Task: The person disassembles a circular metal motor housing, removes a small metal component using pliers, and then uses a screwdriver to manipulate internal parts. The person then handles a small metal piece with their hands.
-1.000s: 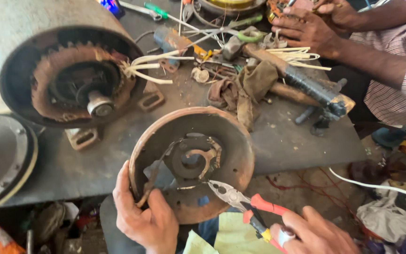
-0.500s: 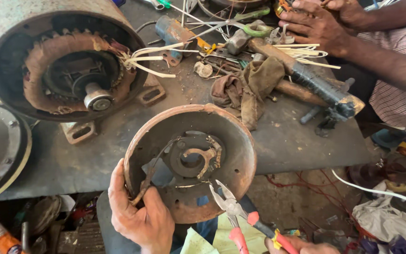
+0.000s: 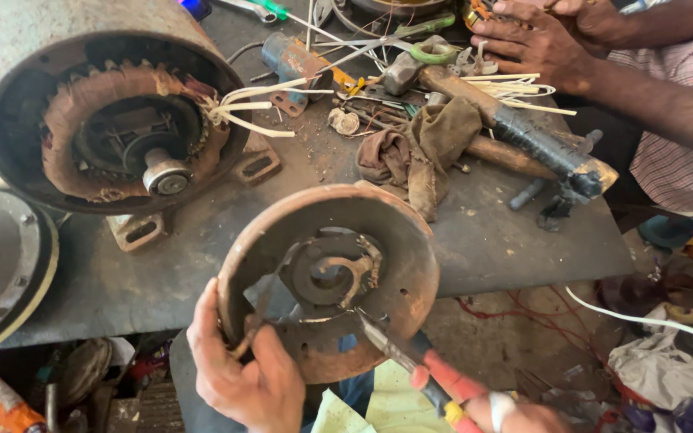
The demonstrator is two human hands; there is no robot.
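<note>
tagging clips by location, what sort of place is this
Most likely an electric motor repair workshop: an opened motor with its copper windings bared, a rusty end cover held by the left hand, and hammers lying on a grimy metal bench.

Left hand (image 3: 242, 377) holds rusty end cover (image 3: 330, 277); pliers (image 3: 411, 361) apparently touch it.

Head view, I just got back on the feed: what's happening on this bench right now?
The person's left hand grips the rim of a rusty round metal motor end cover, tilted over the bench edge. Their right hand holds red-handled pliers, tips touching the cover's inner face. A big rusty motor housing with copper windings sits behind on the dark worktable. Another person's hands work at the far end.
</note>
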